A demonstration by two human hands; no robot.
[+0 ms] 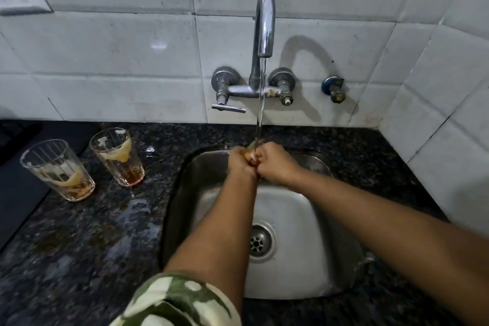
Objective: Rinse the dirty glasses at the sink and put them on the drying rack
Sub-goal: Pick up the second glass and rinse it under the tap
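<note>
A camouflage sleeve (174, 299) is nearest, and past it both bare forearms reach over the steel sink (296, 219), the left hand (239, 164) and right hand (275, 163) pressed together under the tap's (264, 21) running stream; whether they grip anything I cannot tell. Further left on the dark granite counter (79, 246), two dirty glasses (58, 169) (117, 156) stand upright, well apart from the hands, mouths up, brown dregs inside

Your hands (255, 164) press together under the stream, hiding whatever they hold; your right elbow runs off-frame.
</note>
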